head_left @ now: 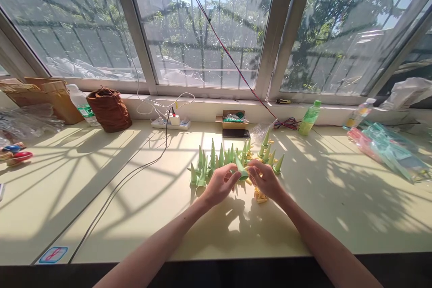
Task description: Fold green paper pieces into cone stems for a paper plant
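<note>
A light green hollow cone [240, 170] is pinched in the fingers of my left hand [220, 183], its wide open end tilted down toward me. My right hand [266, 181] is just right of the cone, thumb and fingers drawn together. What lies between those fingertips is too small to make out. Behind both hands several more green cones [221, 156] stand upright on the table, and a few at the right [279, 164] have small yellow pieces around them. A little heap of yellow pieces [260, 196] lies below my right hand.
At the back are a small open cardboard box [228, 125], a dark phone [236, 133], a power strip [171, 123] and a green bottle [309, 119]. A brown bag [108, 110] stands left; plastic packets [388, 148] lie right. Cables [135, 168] cross the table [324, 207].
</note>
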The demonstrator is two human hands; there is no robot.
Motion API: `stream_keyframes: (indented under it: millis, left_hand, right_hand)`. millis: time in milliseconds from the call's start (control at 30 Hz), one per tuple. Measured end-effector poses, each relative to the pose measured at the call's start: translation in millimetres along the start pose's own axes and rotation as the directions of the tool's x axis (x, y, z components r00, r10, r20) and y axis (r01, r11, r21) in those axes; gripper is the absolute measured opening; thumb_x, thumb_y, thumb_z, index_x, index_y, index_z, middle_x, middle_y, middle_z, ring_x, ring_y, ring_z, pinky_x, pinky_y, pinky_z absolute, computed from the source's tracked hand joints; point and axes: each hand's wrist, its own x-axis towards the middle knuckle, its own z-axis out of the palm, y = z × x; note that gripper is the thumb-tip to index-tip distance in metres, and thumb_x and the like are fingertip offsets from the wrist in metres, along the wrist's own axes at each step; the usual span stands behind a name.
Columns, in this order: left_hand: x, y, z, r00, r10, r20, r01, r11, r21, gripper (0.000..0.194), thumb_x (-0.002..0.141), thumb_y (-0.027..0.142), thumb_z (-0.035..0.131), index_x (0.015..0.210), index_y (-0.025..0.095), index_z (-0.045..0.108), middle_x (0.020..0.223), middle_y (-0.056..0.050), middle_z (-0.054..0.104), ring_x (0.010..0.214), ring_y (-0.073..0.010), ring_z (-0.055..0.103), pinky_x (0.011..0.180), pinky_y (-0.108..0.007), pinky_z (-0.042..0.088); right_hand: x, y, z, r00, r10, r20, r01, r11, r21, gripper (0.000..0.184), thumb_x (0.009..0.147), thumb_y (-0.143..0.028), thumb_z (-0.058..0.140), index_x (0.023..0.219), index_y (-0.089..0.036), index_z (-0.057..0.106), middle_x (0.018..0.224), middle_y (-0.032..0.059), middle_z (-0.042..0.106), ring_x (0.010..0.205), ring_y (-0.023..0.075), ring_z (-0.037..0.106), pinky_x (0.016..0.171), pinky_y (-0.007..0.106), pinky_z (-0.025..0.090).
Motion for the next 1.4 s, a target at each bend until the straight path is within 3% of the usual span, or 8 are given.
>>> stream_keyframes:
  millis: [333, 500, 767, 867, 967, 1033, 1233, 1400]
  left_hand:
    - [-2.0, -9.8, 1.9, 0.993, 0.114, -0.039, -0.107, 0.984, 0.140, 0.025, 0.091, 0.034, 0.062, 0.108, 0.015, 0.063, 0.101, -0.008, 0.060, 0.062, -0.0090, 0.058, 0.045, -0.019, 0.052]
    - [-1.1, -13.9, 2.1, 0.985, 0.159, -0.069, -0.141, 0.967, 0.213, 0.019, 0.091, 0.029, 0.062, 0.107, 0.018, 0.066, 0.109, -0.008, 0.058, 0.066, -0.0094, 0.059, 0.055, -0.024, 0.057]
    - [0.7, -13.0, 4.3, 0.970, 0.159, -0.186, -0.101, 0.952, 0.288, 0.028, 0.091, 0.028, 0.061, 0.117, 0.018, 0.056, 0.106, -0.007, 0.060, 0.058, -0.0086, 0.052, 0.051, -0.024, 0.049]
    - [0.8, -9.2, 3.7, 0.969, 0.123, -0.212, -0.059, 0.957, 0.284, 0.020, 0.097, 0.032, 0.051, 0.096, 0.014, 0.059, 0.084, -0.003, 0.061, 0.054, -0.0092, 0.047, 0.048, -0.022, 0.040]
    - [0.5, -5.3, 3.3, 0.977, 0.104, -0.188, -0.049, 0.960, 0.276, 0.044, 0.101, 0.038, 0.040, 0.066, 0.015, 0.054, 0.058, 0.002, 0.048, 0.051, -0.0099, 0.042, 0.050, -0.022, 0.034]
    - [0.5, -3.3, 3.1, 0.979, 0.101, -0.175, -0.052, 0.963, 0.264, 0.050, 0.100, 0.043, 0.041, 0.060, 0.015, 0.048, 0.054, 0.003, 0.043, 0.049, -0.0092, 0.038, 0.049, -0.022, 0.031]
    - [1.2, -0.6, 1.0, 0.983, 0.090, -0.157, -0.053, 0.973, 0.227, 0.044, 0.097, 0.049, 0.048, 0.072, 0.013, 0.057, 0.060, 0.002, 0.052, 0.049, -0.0092, 0.043, 0.046, -0.021, 0.033]
    - [1.1, -3.0, 0.8, 0.980, 0.112, -0.162, -0.075, 0.972, 0.221, 0.037, 0.094, 0.047, 0.055, 0.083, 0.012, 0.062, 0.065, 0.000, 0.057, 0.047, -0.0082, 0.043, 0.042, -0.020, 0.035]
  right_hand:
    - [1.1, -1.5, 0.9, 0.999, 0.045, -0.012, -0.045, 0.996, -0.073, 0.041, 0.099, -0.042, 0.043, 0.064, -0.022, 0.034, 0.049, -0.0065, 0.036, 0.043, 0.0082, 0.034, 0.043, 0.023, 0.029]
    - [2.1, -2.8, 3.2, 0.998, 0.049, -0.026, -0.051, 0.995, -0.087, 0.041, 0.099, -0.039, 0.042, 0.063, -0.021, 0.034, 0.050, -0.0059, 0.036, 0.045, 0.0082, 0.035, 0.045, 0.023, 0.029]
    - [1.7, -3.0, 6.2, 0.993, 0.048, -0.104, -0.052, 0.998, -0.035, 0.038, 0.100, -0.044, 0.040, 0.070, -0.022, 0.041, 0.049, -0.0065, 0.041, 0.042, 0.0086, 0.039, 0.043, 0.022, 0.031]
    - [1.0, -3.2, 5.0, 0.993, 0.036, -0.111, -0.038, 0.999, -0.015, 0.036, 0.100, -0.047, 0.041, 0.074, -0.022, 0.046, 0.051, -0.0061, 0.043, 0.042, 0.0090, 0.040, 0.044, 0.023, 0.033]
    - [0.5, -1.8, 4.2, 0.997, 0.017, -0.077, -0.018, 1.000, -0.011, 0.034, 0.098, -0.049, 0.045, 0.078, -0.021, 0.053, 0.051, -0.0057, 0.045, 0.042, 0.0094, 0.042, 0.045, 0.023, 0.035]
    - [0.4, 0.1, 4.3, 0.999, 0.004, -0.051, -0.005, 1.000, -0.010, 0.033, 0.097, -0.049, 0.048, 0.080, -0.020, 0.056, 0.052, -0.0055, 0.046, 0.043, 0.0097, 0.043, 0.046, 0.024, 0.037]
    - [0.2, 3.1, 5.0, 1.000, -0.012, -0.027, 0.012, 1.000, 0.006, 0.033, 0.097, -0.049, 0.047, 0.086, -0.020, 0.058, 0.053, -0.0053, 0.046, 0.045, 0.0104, 0.044, 0.048, 0.024, 0.039]
    - [0.7, -3.5, 3.9, 1.000, 0.000, -0.027, 0.000, 1.000, -0.004, 0.040, 0.098, -0.050, 0.043, 0.073, -0.020, 0.052, 0.050, -0.0045, 0.046, 0.043, 0.0097, 0.042, 0.045, 0.024, 0.035]
